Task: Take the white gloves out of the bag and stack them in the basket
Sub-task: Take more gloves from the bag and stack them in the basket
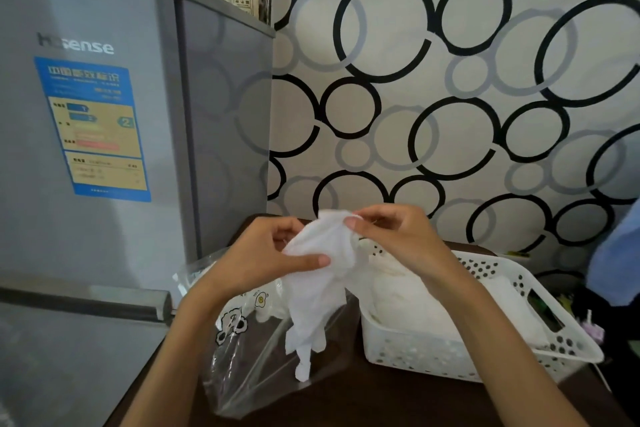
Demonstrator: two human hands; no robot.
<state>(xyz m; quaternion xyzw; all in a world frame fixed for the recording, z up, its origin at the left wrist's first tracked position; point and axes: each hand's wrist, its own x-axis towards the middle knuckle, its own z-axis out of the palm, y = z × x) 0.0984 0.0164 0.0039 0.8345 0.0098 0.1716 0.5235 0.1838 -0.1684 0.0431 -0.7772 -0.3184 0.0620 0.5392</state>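
Now we pinch a white glove point(320, 274) with both hands, left hand point(268, 253) at its side, right hand point(391, 236) at its cuff, above the clear bag point(263, 367), left of the basket point(519, 291) holding more gloves point(408, 298).

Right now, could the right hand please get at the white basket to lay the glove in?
Probably yes: the right hand pinches the glove just above the basket, whose top is open. The left hand also grips the glove.

Left hand point(273, 253) and right hand point(388, 236) raised, apparently pinching.
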